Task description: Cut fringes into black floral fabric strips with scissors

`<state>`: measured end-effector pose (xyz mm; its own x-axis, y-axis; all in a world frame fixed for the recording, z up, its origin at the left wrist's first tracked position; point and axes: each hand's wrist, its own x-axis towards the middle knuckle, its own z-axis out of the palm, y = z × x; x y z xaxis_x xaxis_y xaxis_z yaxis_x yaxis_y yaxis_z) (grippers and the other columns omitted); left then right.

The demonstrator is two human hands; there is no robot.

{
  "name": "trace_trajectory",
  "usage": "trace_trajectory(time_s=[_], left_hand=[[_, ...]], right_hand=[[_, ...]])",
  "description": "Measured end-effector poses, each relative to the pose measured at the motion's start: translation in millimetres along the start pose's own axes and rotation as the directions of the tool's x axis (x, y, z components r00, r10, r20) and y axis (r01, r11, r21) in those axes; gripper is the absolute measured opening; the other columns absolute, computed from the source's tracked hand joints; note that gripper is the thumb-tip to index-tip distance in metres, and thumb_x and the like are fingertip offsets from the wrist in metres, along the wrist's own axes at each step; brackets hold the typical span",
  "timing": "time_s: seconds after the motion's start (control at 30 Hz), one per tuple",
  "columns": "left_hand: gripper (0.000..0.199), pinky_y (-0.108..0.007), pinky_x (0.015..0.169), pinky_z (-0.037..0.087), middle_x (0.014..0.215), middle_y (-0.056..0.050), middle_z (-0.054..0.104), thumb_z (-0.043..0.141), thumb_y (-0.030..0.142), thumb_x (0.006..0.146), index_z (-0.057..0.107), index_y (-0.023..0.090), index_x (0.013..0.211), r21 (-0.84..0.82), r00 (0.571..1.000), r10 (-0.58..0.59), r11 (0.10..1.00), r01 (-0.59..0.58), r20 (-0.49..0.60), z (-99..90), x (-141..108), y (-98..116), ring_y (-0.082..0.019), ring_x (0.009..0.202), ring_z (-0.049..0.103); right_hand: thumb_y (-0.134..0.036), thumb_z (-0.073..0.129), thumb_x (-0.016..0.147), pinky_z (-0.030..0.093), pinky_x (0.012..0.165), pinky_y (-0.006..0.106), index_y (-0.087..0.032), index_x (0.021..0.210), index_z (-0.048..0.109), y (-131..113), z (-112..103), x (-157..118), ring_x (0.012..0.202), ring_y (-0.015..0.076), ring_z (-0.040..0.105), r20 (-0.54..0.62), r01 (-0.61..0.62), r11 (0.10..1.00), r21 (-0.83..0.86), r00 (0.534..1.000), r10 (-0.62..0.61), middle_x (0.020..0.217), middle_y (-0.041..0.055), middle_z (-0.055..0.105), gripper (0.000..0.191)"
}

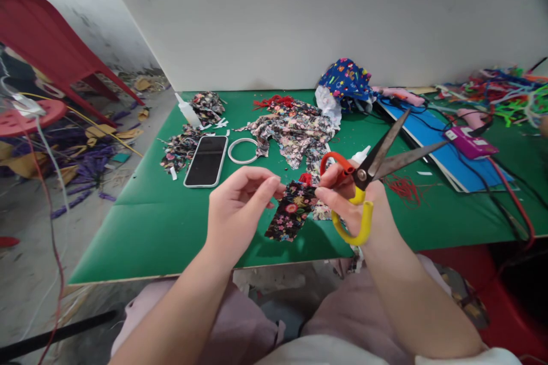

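"What does the head view show?"

"Two bare hands at work over a green worktop, a strip of dark floral cloth stretched between them near the front edge."

"And the fingers?"

"Those of the left hand are drawn close, thumb to fingertip, at the strip's upper left corner. Those of the right hand pinch the opposite corner while also carrying a pair of scissors, blades parted and aimed up to the right; how the handles sit on the fingers is partly hidden. Red thread shows at the strip's top edge."

"What surrounds them?"

"Beyond the left hand lie a phone, screen dark, and a white ring just beside it; a white bottle is tilted near the worktop's far left corner. A heap of floral fabric spreads behind the strip, with a blue patterned bundle by the wall."

"To the right?"

"A blue folder under cables and a purple box, with loose red strands between the folder and the scissors."
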<state>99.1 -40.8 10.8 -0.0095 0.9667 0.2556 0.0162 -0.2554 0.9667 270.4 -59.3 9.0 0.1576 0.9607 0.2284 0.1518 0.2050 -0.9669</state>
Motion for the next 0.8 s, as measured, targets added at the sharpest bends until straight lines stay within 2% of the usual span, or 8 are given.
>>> trace_trajectory(time_s=[0.1,0.17,0.23,0.33,0.37,0.4,0.6,0.8], left_hand=[[0.019,-0.020,0.047,0.048,0.061,0.001,0.066,0.063,0.034,0.081,0.066,0.021,0.067,-0.132,0.995,-0.084,0.987,0.091,0.061,0.0,6,-3,-0.012,0.055,0.061],[0.031,-0.021,0.045,0.047,0.058,-0.001,0.066,0.062,0.045,0.079,0.065,0.020,0.062,-0.160,0.944,-0.235,0.948,0.275,0.233,0.4,9,-6,-0.013,0.051,0.061],[0.040,-0.024,0.044,0.047,0.057,-0.004,0.067,0.060,0.056,0.075,0.066,0.018,0.061,-0.116,0.779,-0.403,0.851,0.512,0.480,1.4,10,-9,-0.016,0.050,0.062],[0.045,-0.028,0.050,0.052,0.065,-0.010,0.071,0.057,0.058,0.076,0.070,0.015,0.073,-0.033,0.455,-0.480,0.660,0.750,0.750,4.9,7,-16,-0.021,0.057,0.067],[0.044,-0.028,0.051,0.052,0.067,-0.011,0.071,0.057,0.056,0.076,0.070,0.014,0.078,-0.038,0.401,-0.469,0.612,0.790,0.787,6.7,5,-19,-0.021,0.057,0.067],[0.041,-0.027,0.048,0.051,0.065,-0.011,0.071,0.058,0.053,0.077,0.070,0.013,0.081,-0.069,0.391,-0.454,0.578,0.813,0.801,8.7,3,-22,-0.019,0.054,0.066],[0.034,-0.015,0.032,0.029,0.037,0.008,0.041,0.069,0.046,0.072,0.053,0.017,0.066,-0.379,0.626,-0.397,0.541,0.750,0.671,18.2,0,-35,-0.005,0.029,0.035],[0.020,-0.013,0.049,0.046,0.075,0.005,0.062,0.069,0.031,0.077,0.057,0.022,0.089,-0.586,0.854,-0.393,0.621,0.520,0.341,14.6,4,-31,-0.004,0.054,0.055]], right_hand=[[-0.034,0.070,0.067,0.053,0.069,0.033,-0.025,0.080,0.054,14,0,4,0.070,0.0147,0.061,0.015,-0.025,0.996,0.085,1.000,0.024,0.074,-0.0021,0.061,0.023],[-0.042,0.070,0.066,0.052,0.071,0.035,-0.026,0.082,0.053,25,0,9,0.073,0.0162,0.060,0.039,-0.047,0.986,0.161,0.998,0.041,0.076,-0.0015,0.059,0.029],[-0.047,0.069,0.065,0.052,0.075,0.036,-0.026,0.082,0.052,34,0,13,0.076,0.0170,0.060,0.048,-0.072,0.978,0.198,0.997,0.064,0.078,-0.0006,0.058,0.032],[-0.048,0.068,0.066,0.050,0.080,0.037,-0.026,0.083,0.051,45,0,18,0.082,0.0175,0.059,0.045,-0.088,0.974,0.207,0.996,0.081,0.084,0.0003,0.057,0.032],[-0.047,0.067,0.066,0.050,0.080,0.037,-0.026,0.084,0.051,47,0,19,0.083,0.0176,0.060,0.046,-0.090,0.973,0.213,0.996,0.082,0.084,0.0001,0.057,0.032],[-0.046,0.067,0.067,0.049,0.080,0.036,-0.026,0.085,0.051,49,0,20,0.082,0.0174,0.060,0.049,-0.090,0.972,0.219,0.995,0.081,0.084,-0.0002,0.057,0.032],[-0.042,0.067,0.071,0.049,0.074,0.032,-0.024,0.085,0.051,42,2,20,0.077,0.0145,0.060,0.046,-0.088,0.973,0.214,0.996,0.080,0.081,-0.0015,0.057,0.028],[-0.058,0.059,0.074,0.046,0.059,0.029,-0.024,0.088,0.051,32,3,15,0.061,0.0124,0.054,0.068,-0.082,0.979,0.186,0.995,0.071,0.072,-0.0018,0.056,0.038]])
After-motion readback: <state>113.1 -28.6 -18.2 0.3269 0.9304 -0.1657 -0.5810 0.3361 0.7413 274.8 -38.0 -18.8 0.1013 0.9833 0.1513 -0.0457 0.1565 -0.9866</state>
